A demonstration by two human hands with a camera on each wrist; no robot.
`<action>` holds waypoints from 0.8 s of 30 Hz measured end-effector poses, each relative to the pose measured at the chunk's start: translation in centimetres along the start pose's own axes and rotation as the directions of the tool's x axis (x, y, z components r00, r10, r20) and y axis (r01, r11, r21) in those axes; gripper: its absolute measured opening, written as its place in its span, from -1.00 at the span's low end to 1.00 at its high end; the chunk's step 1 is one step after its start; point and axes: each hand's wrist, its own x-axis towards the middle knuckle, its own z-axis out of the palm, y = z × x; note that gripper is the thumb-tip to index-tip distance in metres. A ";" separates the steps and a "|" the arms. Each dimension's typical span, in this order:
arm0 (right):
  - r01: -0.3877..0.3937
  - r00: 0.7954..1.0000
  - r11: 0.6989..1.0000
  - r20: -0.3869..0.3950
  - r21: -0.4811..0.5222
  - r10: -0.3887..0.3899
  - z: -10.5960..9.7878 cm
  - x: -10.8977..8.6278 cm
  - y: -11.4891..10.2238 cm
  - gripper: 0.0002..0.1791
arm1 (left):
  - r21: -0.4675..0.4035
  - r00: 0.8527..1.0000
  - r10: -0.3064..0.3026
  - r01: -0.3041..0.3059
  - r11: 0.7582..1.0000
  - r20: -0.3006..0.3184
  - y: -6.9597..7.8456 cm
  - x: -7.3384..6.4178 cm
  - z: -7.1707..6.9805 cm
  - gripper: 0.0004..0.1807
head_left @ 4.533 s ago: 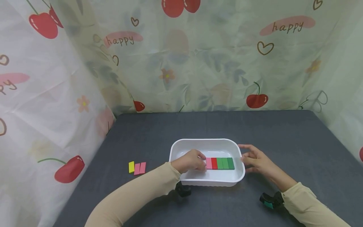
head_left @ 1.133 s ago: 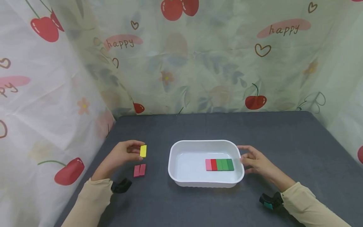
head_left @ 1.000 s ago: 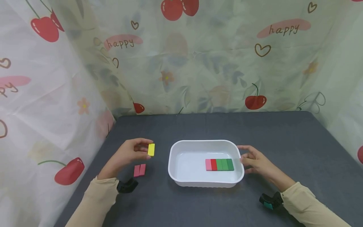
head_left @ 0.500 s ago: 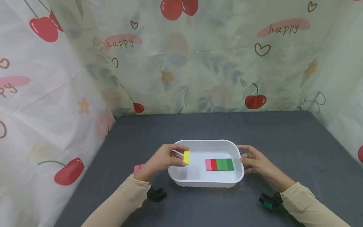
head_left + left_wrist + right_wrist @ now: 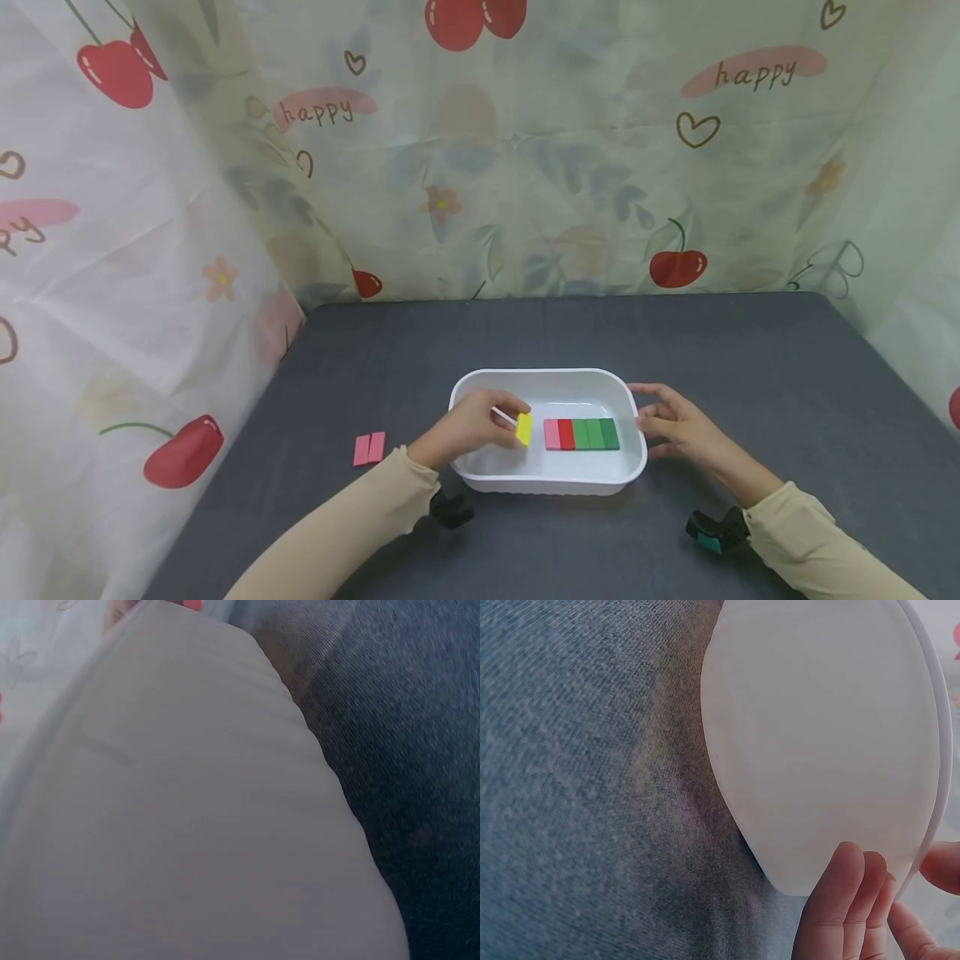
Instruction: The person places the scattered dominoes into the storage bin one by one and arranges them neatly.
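Note:
In the head view my left hand [image 5: 483, 423] pinches a yellow domino-like block [image 5: 523, 430] between thumb and fingertips. It hangs tilted over the left half of a white plastic tray [image 5: 555, 482]. Just right of it, a row of flat blocks lies side by side on the tray floor: a pink block [image 5: 551, 434], a red block [image 5: 566, 434] and green blocks [image 5: 595, 434]. My right hand [image 5: 678, 423] holds the tray's right end, with its fingers [image 5: 831, 900] against the outer wall and the thumb at the rim. The left wrist view shows the tray's outer wall [image 5: 195, 795]; the left hand is hidden there.
Two pink blocks [image 5: 368, 448] lie close together on the dark grey tabletop [image 5: 405, 342], left of the tray. A patterned curtain [image 5: 480, 167] hangs behind the table and along its sides. Dark cameras sit at both wrists, the right wrist camera [image 5: 716, 531] among them.
My left hand has set down the pink block at the row's left end, picked up the yellow block and carried it rightward over the tray. The right hand stays at the tray's end.

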 end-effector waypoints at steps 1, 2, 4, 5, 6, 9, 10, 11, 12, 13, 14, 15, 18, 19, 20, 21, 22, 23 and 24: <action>0.002 1.000 1.000 0.000 -0.001 -0.002 0.0 0.0 0.0 -0.26 | 0.016 1.000 -0.004 0.004 1.000 0.001 -0.1 0.2 0.2 -0.57; 0.003 1.000 1.000 0.001 -0.001 -0.003 0.0 0.0 0.0 -0.26 | 0.030 1.000 -0.012 0.012 0.999 0.001 -0.1 0.3 0.3 -0.57; 0.006 1.000 1.000 0.002 0.001 -0.006 0.0 0.0 0.1 -0.26 | 0.064 1.000 -0.024 0.024 0.998 -0.001 -0.2 0.7 0.6 -0.59; 0.007 1.000 1.000 0.002 0.004 -0.007 0.0 0.0 0.1 -0.26 | 0.081 0.999 -0.032 0.033 0.996 -0.004 -0.3 0.8 0.7 -0.59; 0.008 1.000 1.000 0.003 0.006 -0.008 0.0 0.0 0.1 -0.26 | 0.096 0.999 -0.040 0.041 0.995 -0.009 -0.3 1.0 0.8 -0.59; 0.007 1.000 1.000 0.004 0.007 -0.007 0.0 0.0 0.1 -0.26 | 0.133 0.998 -0.051 0.054 0.990 -0.025 -0.4 1.3 1.1 -0.59; 0.007 1.000 1.000 0.004 0.007 -0.007 0.0 0.0 0.1 -0.26 | 0.142 0.998 -0.059 0.063 0.988 -0.034 -0.4 1.4 1.2 -0.59; 0.006 1.000 1.000 0.004 0.006 -0.006 0.0 0.0 0.1 -0.26 | 0.147 0.997 -0.061 0.067 0.987 -0.041 -0.4 1.4 1.3 -0.59; 0.006 1.000 1.000 0.004 0.003 -0.006 0.0 0.0 0.1 -0.26 | 0.152 0.997 -0.066 0.073 0.986 -0.048 -0.4 1.5 1.3 -0.59; 0.005 1.000 1.000 0.004 0.001 -0.005 0.0 0.0 0.1 -0.26 | 0.158 0.996 -0.074 0.081 0.984 -0.054 -0.4 1.5 1.4 -0.59; 0.005 1.000 1.000 0.005 0.000 -0.005 0.0 0.0 0.0 -0.26 | 0.163 0.995 -0.081 0.089 0.983 -0.060 -0.4 1.5 1.5 -0.59; 0.005 1.000 1.000 0.004 0.000 -0.005 0.0 0.0 0.0 -0.26 | 0.165 0.994 -0.091 0.101 0.981 -0.065 -0.4 1.5 1.5 -0.59; 0.002 1.000 1.000 0.007 0.011 -0.002 0.0 0.0 0.0 -0.26 | 0.165 0.990 -0.116 0.127 0.978 -0.076 -0.3 1.4 1.7 -0.59; 0.000 1.000 1.000 0.007 0.015 0.000 0.0 0.0 0.0 -0.26 | 0.162 0.989 -0.122 0.133 0.978 -0.079 -0.2 1.4 1.7 -0.59; -0.001 1.000 1.000 0.008 0.018 0.001 0.0 0.0 0.0 -0.25 | 0.160 0.989 -0.124 0.136 0.978 -0.082 -0.2 1.4 1.7 -0.58; -0.002 1.000 1.000 0.008 0.021 0.002 0.0 0.0 0.0 -0.25 | 0.161 0.988 -0.127 0.139 0.977 -0.085 -0.1 1.4 1.8 -0.58; -0.004 1.000 1.000 0.009 0.024 0.003 0.0 0.0 0.0 -0.25 | 0.162 0.988 -0.128 0.141 0.977 -0.087 -0.1 1.4 1.8 -0.58; -0.004 1.000 1.000 0.009 0.024 0.004 0.0 0.0 0.0 -0.25 | 0.164 0.987 -0.130 0.143 0.976 -0.090 0.0 1.3 1.8 -0.58; -0.006 1.000 1.000 0.008 0.023 0.005 0.0 0.0 0.0 -0.25 | 0.168 0.987 -0.132 0.146 0.975 -0.093 0.0 1.3 1.8 -0.58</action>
